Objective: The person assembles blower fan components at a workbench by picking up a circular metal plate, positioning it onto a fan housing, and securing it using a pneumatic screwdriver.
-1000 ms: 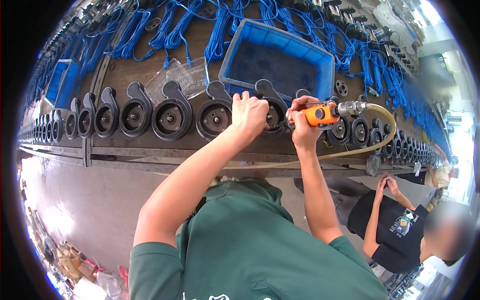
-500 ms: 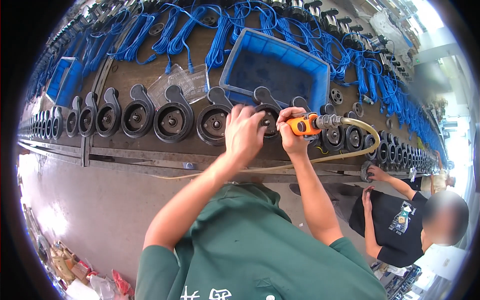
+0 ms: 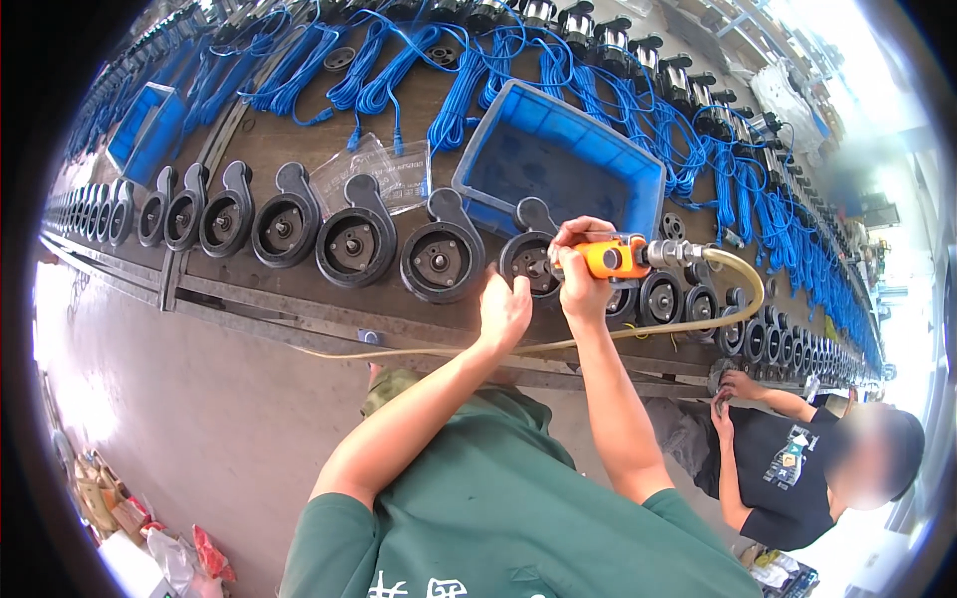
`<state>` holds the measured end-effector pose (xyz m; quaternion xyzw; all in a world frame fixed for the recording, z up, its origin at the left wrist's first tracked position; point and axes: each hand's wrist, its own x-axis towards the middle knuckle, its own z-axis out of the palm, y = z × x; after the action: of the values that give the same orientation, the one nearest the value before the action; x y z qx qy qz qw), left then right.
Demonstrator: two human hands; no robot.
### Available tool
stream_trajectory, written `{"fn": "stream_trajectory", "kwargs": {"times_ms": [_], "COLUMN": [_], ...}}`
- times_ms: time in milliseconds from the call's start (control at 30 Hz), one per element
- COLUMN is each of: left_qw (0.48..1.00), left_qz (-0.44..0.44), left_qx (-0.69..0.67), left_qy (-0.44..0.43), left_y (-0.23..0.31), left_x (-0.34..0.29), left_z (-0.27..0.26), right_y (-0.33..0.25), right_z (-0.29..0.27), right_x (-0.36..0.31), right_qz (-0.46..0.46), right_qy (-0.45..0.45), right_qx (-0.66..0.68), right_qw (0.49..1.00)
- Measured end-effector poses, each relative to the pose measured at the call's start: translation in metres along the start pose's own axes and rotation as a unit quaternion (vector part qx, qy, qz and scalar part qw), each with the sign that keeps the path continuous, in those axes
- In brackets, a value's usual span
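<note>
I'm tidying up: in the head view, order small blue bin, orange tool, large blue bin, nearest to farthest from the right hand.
1. Orange tool, in the right hand.
2. Large blue bin, just beyond.
3. Small blue bin, far left.

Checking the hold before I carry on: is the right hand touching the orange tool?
Touching. The head view shows the right hand wrapped around the left end of the orange tool, with no gap between them.
</note>
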<state>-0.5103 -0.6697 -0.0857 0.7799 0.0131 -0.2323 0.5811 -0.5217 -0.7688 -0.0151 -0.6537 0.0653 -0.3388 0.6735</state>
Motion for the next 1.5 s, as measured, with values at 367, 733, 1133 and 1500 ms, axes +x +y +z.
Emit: {"fn": "stream_trajectory", "kwargs": {"times_ms": [367,733,1133,1500], "left_qw": [0.998,0.996,0.994,0.996], "left_qz": [0.048,0.045,0.091,-0.008], "left_qx": [-0.025,-0.031,0.012,-0.082], "left_qy": [-0.038,-0.077,-0.066,-0.043], "left_y": [-0.01,-0.022,-0.029,0.009], "left_x": [0.003,0.013,0.013,-0.004], "left_z": [-0.005,-0.006,-0.003,-0.013], "right_y": [0.013,0.017,0.023,0.027], "right_z": [0.009,0.012,0.021,0.033], "right_x": [0.007,0.006,0.005,0.003], "right_qz": [0.029,0.036,0.06,0.008], "right_qy": [-0.035,-0.082,-0.08,-0.062], "right_qx": [0.047,0.016,0.047,0.04], "right_qw": [0.998,0.996,0.994,0.997]}}
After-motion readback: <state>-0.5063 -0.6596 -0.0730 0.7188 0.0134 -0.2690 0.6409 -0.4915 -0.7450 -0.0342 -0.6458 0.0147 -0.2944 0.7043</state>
